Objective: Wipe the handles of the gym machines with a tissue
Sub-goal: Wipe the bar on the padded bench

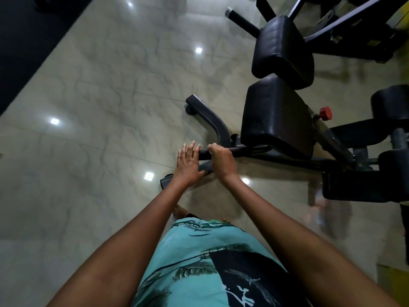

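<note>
A black handle bar (241, 151) sticks out leftward from under the padded seat (276, 116) of a gym bench. My right hand (222, 161) grips this handle near its free end, fingers curled over the top; a small white speck shows at the knuckles, but no tissue is plainly visible. My left hand (188, 167) is flat with straight fingers, its fingertips touching the end of the handle. A second black handle (242, 19) juts out at the top, beside the upper pad.
The bench's curved grey foot bar (210, 118) lies on the glossy tiled floor, with a wheel at each end. An upper pad (283, 49), roller pads (389, 107) and a red knob (325, 113) stand to the right. A dark mat edges the top left.
</note>
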A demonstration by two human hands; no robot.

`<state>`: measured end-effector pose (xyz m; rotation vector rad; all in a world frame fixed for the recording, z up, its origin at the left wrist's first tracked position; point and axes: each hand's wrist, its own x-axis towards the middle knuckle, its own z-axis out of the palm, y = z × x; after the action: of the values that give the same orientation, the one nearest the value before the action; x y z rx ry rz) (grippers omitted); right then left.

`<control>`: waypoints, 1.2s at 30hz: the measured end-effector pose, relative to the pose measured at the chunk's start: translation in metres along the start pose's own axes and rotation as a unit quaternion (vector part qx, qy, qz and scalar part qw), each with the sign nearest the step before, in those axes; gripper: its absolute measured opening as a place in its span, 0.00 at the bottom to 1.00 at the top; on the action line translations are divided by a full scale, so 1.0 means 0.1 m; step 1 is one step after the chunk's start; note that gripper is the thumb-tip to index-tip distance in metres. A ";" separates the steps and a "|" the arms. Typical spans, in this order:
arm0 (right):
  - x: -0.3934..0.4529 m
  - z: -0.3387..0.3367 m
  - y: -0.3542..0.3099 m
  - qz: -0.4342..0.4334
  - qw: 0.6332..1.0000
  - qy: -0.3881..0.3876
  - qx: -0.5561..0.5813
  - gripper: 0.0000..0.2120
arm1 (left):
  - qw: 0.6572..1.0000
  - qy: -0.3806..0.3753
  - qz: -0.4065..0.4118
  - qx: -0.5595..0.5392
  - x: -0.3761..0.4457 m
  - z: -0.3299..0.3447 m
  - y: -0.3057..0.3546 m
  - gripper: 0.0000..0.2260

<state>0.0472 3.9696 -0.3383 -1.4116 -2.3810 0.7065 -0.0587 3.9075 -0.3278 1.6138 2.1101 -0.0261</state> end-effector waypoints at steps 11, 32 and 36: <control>-0.09 -0.09 0.07 0.022 0.999 0.033 -0.029 0.09 | 0.997 0.030 -0.011 -0.072 -0.08 -0.03 0.02 0.36; 0.85 0.26 -1.64 -0.166 0.972 -0.152 -0.060 0.13 | 0.990 -0.003 -0.136 -0.017 -0.18 -0.93 -1.65 0.22; 1.20 0.56 -2.20 -0.161 0.969 -0.176 -0.065 0.13 | 0.986 -0.048 -0.160 -0.006 -0.11 -1.27 -2.33 0.19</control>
<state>-0.2000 3.9715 -0.2667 -0.9643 -2.8875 0.7764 -0.3157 3.8648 -0.2742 1.2261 2.2638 -0.1920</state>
